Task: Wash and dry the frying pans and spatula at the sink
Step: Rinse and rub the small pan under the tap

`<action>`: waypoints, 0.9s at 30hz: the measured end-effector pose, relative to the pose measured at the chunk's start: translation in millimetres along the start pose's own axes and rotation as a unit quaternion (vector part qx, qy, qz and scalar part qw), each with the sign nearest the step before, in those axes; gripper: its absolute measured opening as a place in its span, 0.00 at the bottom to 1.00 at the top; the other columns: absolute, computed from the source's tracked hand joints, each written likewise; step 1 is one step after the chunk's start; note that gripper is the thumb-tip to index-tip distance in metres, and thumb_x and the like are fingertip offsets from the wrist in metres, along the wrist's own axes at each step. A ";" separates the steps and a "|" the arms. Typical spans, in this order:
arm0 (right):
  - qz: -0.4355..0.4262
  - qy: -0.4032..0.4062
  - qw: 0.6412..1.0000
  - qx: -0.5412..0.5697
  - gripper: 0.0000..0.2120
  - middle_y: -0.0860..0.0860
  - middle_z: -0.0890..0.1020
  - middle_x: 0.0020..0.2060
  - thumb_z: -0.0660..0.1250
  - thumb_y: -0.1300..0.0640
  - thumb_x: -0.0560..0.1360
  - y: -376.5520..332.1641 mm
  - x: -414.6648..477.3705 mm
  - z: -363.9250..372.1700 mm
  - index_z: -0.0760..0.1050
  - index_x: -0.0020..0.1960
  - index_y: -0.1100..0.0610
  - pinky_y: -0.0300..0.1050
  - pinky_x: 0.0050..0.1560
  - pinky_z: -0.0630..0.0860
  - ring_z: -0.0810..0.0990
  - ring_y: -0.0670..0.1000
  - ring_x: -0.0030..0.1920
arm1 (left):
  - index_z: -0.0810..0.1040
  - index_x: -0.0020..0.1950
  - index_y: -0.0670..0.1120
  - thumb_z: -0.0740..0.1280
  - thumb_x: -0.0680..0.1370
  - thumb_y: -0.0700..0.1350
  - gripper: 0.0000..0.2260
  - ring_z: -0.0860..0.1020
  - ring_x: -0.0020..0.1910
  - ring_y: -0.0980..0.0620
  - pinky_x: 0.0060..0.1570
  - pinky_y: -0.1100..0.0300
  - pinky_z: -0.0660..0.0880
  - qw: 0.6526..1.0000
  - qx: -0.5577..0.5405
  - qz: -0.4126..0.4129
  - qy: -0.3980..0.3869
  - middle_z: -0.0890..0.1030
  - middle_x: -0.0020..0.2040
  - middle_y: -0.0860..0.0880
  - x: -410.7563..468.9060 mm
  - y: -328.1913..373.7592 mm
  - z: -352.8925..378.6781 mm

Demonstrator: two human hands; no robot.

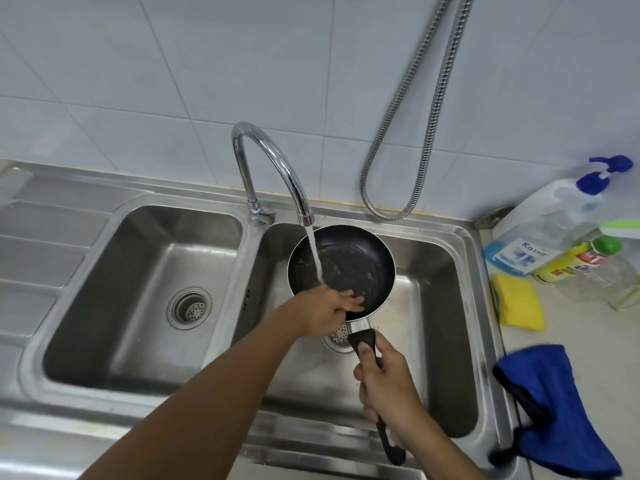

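Frying pan (341,265) sits over the right basin of the sink (433,271), under the tap (273,157) stream. Its long axis runs from bowl, far, to handle, near. My right hand (384,386) wraps the handle. Left hand (332,306), fingers straight and gripping nothing, presses the near inner edge. Blue cloth (554,410) lies on the near right surface, closer to the right hand.

Left arm outstretched, left grip (330,308) flat, fingers (353,301) blurred. Right grip (384,386) curled round frying pan (349,265) handle.
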State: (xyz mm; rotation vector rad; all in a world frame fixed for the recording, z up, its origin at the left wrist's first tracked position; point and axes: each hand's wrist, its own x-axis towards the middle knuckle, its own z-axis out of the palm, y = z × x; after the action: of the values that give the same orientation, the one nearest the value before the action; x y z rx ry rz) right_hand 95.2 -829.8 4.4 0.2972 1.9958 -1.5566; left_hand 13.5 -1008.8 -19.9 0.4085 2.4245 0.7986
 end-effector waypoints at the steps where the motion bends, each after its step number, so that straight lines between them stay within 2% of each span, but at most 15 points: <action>1: 0.004 0.003 1.000 -0.006 0.10 0.52 0.70 0.32 0.56 0.55 0.86 -0.3 1.5 -1.5 0.75 0.59 0.45 0.38 0.21 0.63 0.64 0.48 0.22 | 0.76 0.73 0.57 0.55 0.82 0.47 0.21 0.66 0.77 0.58 0.77 0.50 0.61 0.999 0.035 -0.028 0.024 0.71 0.76 0.59 -6.1 -4.8 -1.0; 3: 0.001 0.020 0.999 -0.039 0.09 0.52 0.72 0.33 0.56 0.54 0.86 -0.3 3.9 -4.1 0.74 0.58 0.46 0.38 0.21 0.65 0.66 0.47 0.21 | 0.80 0.68 0.56 0.52 0.78 0.57 0.25 0.75 0.69 0.51 0.70 0.50 0.71 0.983 0.137 -0.100 0.073 0.80 0.69 0.54 -16.5 -14.3 -4.3; 5: -0.006 0.037 0.997 -0.073 0.08 0.50 0.74 0.34 0.56 0.55 0.86 0.2 5.3 -4.4 0.73 0.57 0.48 0.39 0.22 0.66 0.68 0.46 0.21 | 0.81 0.64 0.50 0.46 0.77 0.59 0.30 0.78 0.64 0.46 0.68 0.50 0.72 0.963 0.206 -0.141 0.100 0.83 0.61 0.48 -20.3 -21.5 -5.9; 8: -0.030 0.047 0.989 -0.138 0.06 0.44 0.74 0.36 0.56 0.54 0.85 2.0 7.2 2.1 0.71 0.58 0.47 0.43 0.28 0.72 0.71 0.46 0.27 | 0.76 0.70 0.45 0.42 0.79 0.56 0.32 0.74 0.70 0.47 0.78 0.45 0.54 0.949 0.254 -0.164 0.085 0.79 0.67 0.45 -15.1 -20.4 3.5; 10: -0.056 0.062 0.979 -0.188 0.07 0.42 0.75 0.35 0.57 0.53 0.84 2.6 7.7 6.6 0.69 0.61 0.46 0.48 0.35 0.74 0.73 0.48 0.31 | 0.68 0.77 0.41 0.45 0.83 0.54 0.29 0.62 0.79 0.45 0.79 0.40 0.41 0.951 0.236 -0.191 0.063 0.71 0.76 0.41 -10.2 -9.5 13.0; 11: -0.066 0.069 0.973 -0.211 0.08 0.42 0.75 0.36 0.57 0.54 0.84 2.6 7.1 7.9 0.68 0.62 0.47 0.45 0.36 0.74 0.74 0.48 0.32 | 0.67 0.78 0.40 0.46 0.84 0.53 0.28 0.58 0.80 0.44 0.78 0.39 0.39 0.957 0.207 -0.199 0.041 0.67 0.77 0.40 -7.5 -4.0 17.1; 13: -0.085 0.081 0.961 -0.251 0.10 0.43 0.78 0.39 0.58 0.56 0.84 -0.4 4.3 8.8 0.67 0.64 0.48 0.33 0.33 0.70 0.75 0.46 0.34 | 0.73 0.72 0.41 0.48 0.85 0.50 0.23 0.64 0.77 0.44 0.79 0.42 0.48 0.977 0.099 -0.188 0.002 0.71 0.74 0.38 -3.9 5.7 19.1; 15: -0.093 0.086 0.955 -0.267 0.10 0.42 0.77 0.38 0.58 0.58 0.84 -5.0 1.3 6.1 0.65 0.65 0.49 0.30 0.29 0.68 0.75 0.42 0.34 | 0.80 0.55 0.42 0.52 0.84 0.49 0.18 0.76 0.64 0.41 0.69 0.48 0.68 0.985 -0.049 -0.164 -0.003 0.80 0.60 0.38 -2.7 9.2 17.2; 16: -0.096 0.091 0.954 -0.268 0.10 0.41 0.76 0.36 0.58 0.58 0.84 -5.7 1.9 3.9 0.66 0.64 0.50 0.30 0.28 0.68 0.76 0.42 0.34 | 0.80 0.49 0.43 0.54 0.83 0.49 0.18 0.78 0.59 0.40 0.63 0.49 0.72 0.983 -0.101 -0.153 0.009 0.82 0.55 0.39 -2.3 9.2 16.9; 17: -0.099 0.100 0.953 -0.269 0.10 0.40 0.76 0.35 0.58 0.58 0.84 -5.5 3.6 1.8 0.66 0.64 0.51 0.31 0.28 0.67 0.76 0.43 0.33 | 0.81 0.52 0.42 0.54 0.83 0.51 0.19 0.78 0.62 0.40 0.65 0.49 0.73 0.980 -0.127 -0.150 0.017 0.82 0.58 0.39 -1.5 8.3 17.3; 18: -0.100 0.106 0.951 -0.272 0.10 0.41 0.75 0.34 0.58 0.58 0.84 -5.2 4.9 0.2 0.67 0.65 0.52 0.32 0.28 0.66 0.76 0.44 0.33 | 0.80 0.63 0.43 0.54 0.83 0.52 0.21 0.74 0.69 0.40 0.71 0.48 0.69 0.980 -0.130 -0.149 0.021 0.78 0.68 0.39 -0.4 6.5 17.9; 20: -0.112 0.104 0.949 -0.277 0.10 0.42 0.75 0.33 0.58 0.58 0.84 -5.0 3.9 -2.5 0.68 0.65 0.53 0.34 0.28 0.67 0.76 0.45 0.32 | 0.58 0.82 0.44 0.52 0.86 0.55 0.27 0.57 0.81 0.41 0.79 0.47 0.56 0.982 -0.105 -0.154 0.022 0.56 0.83 0.41 4.0 3.3 16.6; 21: -0.121 0.096 0.949 -0.274 0.10 0.43 0.76 0.33 0.59 0.58 0.84 -5.4 2.4 -2.8 0.68 0.65 0.52 0.35 0.28 0.68 0.76 0.44 0.31 | 0.47 0.84 0.44 0.50 0.86 0.57 0.30 0.50 0.83 0.41 0.80 0.46 0.52 0.982 -0.094 -0.164 0.016 0.46 0.84 0.42 6.9 2.9 15.0; 23: -0.134 0.084 0.950 -0.268 0.10 0.43 0.76 0.32 0.59 0.58 0.84 -6.2 -1.8 -1.9 0.68 0.65 0.51 0.34 0.30 0.69 0.77 0.44 0.30 | 0.36 0.83 0.45 0.49 0.85 0.61 0.35 0.44 0.83 0.40 0.81 0.45 0.48 0.976 -0.084 -0.200 0.020 0.35 0.83 0.43 12.3 4.1 10.3; 27: -0.140 0.073 0.955 -0.252 0.12 0.42 0.77 0.36 0.58 0.57 0.85 -8.8 -10.8 4.5 0.68 0.68 0.52 0.32 0.33 0.71 0.76 0.43 0.32 | 0.37 0.83 0.45 0.49 0.85 0.60 0.34 0.40 0.82 0.39 0.80 0.44 0.42 0.964 -0.041 -0.208 0.160 0.37 0.83 0.39 19.4 5.0 1.4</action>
State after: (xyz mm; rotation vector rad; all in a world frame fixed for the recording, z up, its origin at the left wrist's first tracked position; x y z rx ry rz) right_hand 100.8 -834.7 17.0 -0.0828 2.5536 -1.1405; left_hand -0.6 -995.8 -25.6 -0.2806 2.6242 0.8180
